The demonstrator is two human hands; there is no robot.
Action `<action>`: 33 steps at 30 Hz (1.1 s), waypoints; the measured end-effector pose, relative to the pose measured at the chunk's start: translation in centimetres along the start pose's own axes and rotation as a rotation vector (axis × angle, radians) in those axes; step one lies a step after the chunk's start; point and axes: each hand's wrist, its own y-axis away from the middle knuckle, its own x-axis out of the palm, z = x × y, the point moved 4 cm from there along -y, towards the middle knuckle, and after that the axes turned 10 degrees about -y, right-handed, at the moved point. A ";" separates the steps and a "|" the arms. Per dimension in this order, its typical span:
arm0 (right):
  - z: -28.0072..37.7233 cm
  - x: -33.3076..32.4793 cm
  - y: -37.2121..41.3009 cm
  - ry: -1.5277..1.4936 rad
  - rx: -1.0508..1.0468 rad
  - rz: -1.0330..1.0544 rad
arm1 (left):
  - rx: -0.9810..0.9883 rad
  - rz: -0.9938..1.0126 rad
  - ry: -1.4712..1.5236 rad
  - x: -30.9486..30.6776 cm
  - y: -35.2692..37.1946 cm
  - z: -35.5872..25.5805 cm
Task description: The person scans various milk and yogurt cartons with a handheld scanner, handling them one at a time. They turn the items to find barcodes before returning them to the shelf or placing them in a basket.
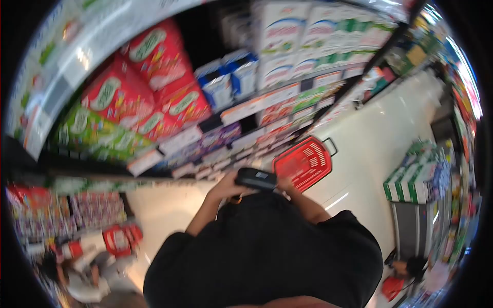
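Note:
My left hand (222, 188) is closed on the left end of a small black box-like object (257, 179) with rounded edges, held in front of my chest. At the object's other end is my right hand (285, 185), its fingers partly hidden and seemingly wrapped round that end. What kind of object it is I cannot make out. Just beyond my right hand, a red shopping basket (314, 164) with a black handle stands on the floor.
Ahead, a store shelf holds red packs (120, 95), green packs (84, 128), blue-and-white boxes (241, 72) and white packs (280, 38). Green-and-white cartons (411, 179) are stacked at the right. One person (87, 282) is at lower left, another (411, 267) at lower right.

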 end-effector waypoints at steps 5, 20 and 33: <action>2.2 -3.3 1.7 -0.966 0.505 -0.322 | -0.097 -0.077 0.023 1.2 -1.1 1.2; 30.9 -18.5 0.5 -0.385 -0.846 -1.084 | -0.320 -0.269 0.075 0.5 1.6 3.1; 34.4 -19.2 -0.5 -0.442 -0.748 -1.132 | -0.233 -0.345 0.028 1.9 1.7 1.3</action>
